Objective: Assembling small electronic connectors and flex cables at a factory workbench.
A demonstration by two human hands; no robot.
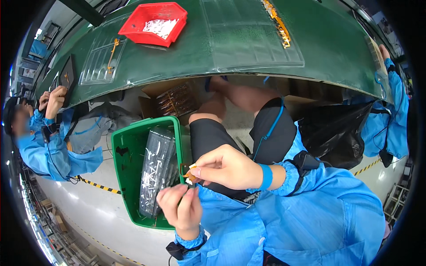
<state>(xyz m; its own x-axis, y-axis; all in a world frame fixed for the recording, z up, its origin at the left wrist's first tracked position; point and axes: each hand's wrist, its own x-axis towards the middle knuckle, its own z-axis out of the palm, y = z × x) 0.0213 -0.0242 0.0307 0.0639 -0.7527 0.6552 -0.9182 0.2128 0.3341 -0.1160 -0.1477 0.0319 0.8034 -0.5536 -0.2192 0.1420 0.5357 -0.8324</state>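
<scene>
My right hand (226,167) pinches a small orange and white part (190,176) between thumb and fingers, low over my lap. My left hand (179,208) is just below it, fingertips closed on the same small part from underneath. Both hands hover beside a green plastic bin (125,155) on the floor to my left, which holds a stack of dark plastic trays (157,168). I wear a blue coat and a blue wristband.
A green worktable (328,40) spans the top, with a red bin (155,22) of white parts, clear trays and orange strips (277,22). An open cardboard box (175,99) sits under it. People in blue coats sit at left (49,146) and right (392,111). A black bag (333,133) lies at my right.
</scene>
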